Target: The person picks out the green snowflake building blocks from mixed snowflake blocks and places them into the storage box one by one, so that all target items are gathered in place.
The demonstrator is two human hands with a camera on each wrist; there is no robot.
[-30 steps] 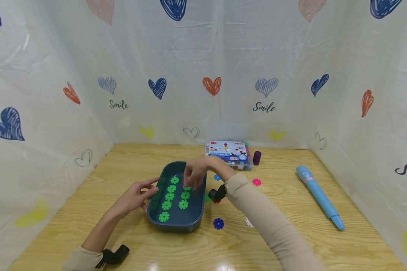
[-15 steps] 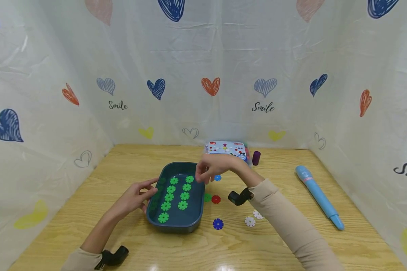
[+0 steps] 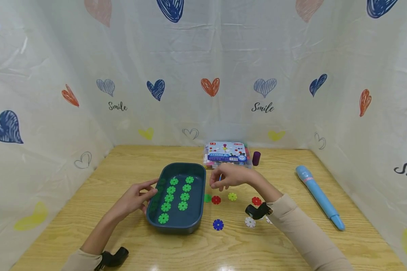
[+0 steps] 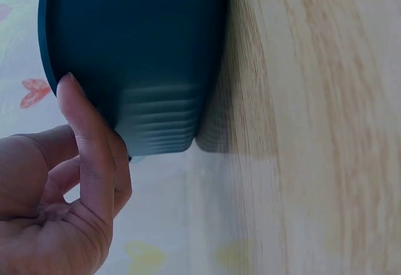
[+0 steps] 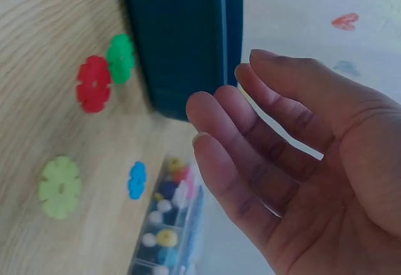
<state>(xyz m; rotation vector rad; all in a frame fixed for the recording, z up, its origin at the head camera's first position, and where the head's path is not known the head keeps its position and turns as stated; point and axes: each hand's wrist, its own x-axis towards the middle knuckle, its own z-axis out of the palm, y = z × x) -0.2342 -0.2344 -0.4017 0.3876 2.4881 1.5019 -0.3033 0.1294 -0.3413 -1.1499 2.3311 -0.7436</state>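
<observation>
My left hand holds the left rim of a dark blue-green rectangular tray; in the left wrist view its thumb lies against the tray's edge. Inside the tray, green notched plastic discs form two columns. To the right of the tray hovers my right hand, fingers loosely bent and holding nothing in the right wrist view. Below that hand lie a red disc, a green disc and a yellow disc. A light blue disc shows near the fingers.
A clear compartment box of coloured beads, with a printed lid, stands at the back beside a purple cylinder. A dark blue disc, a white disc and another red disc lie nearer. A light blue stick is at right.
My right hand has left a green disc at the far end of the tray's right column and moved out rightward over the table. The left hand has stayed at the rim.
</observation>
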